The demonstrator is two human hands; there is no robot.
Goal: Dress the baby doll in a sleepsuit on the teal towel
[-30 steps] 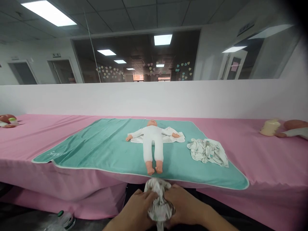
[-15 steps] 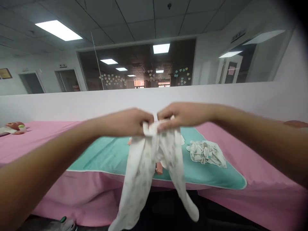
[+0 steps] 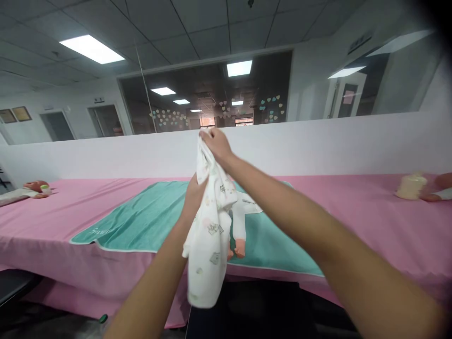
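Note:
White footed baby pants (image 3: 212, 230) with small animal and house prints hang bunched in front of me. My right hand (image 3: 217, 143) is raised and closed on their top end. Lower down, my left hand (image 3: 194, 195) grips the cloth from the left side. A baby doll (image 3: 240, 228) in white clothes lies behind the pants on a green towel (image 3: 148, 221). Only its lower leg, feet and a sleeve show; the pants and my arms cover the rest.
Pink cloth (image 3: 88, 197) covers the long table. Another doll (image 3: 37, 186) lies at far left. At far right are a pale yellow bottle-like container (image 3: 411, 186) and part of another doll (image 3: 443, 183). A black seat (image 3: 261, 306) stands below the near edge.
My hands have gone from side by side at the waistband to one above the other, the right higher. The spread legs now hang gathered. The crumpled clothing at right is no longer visible.

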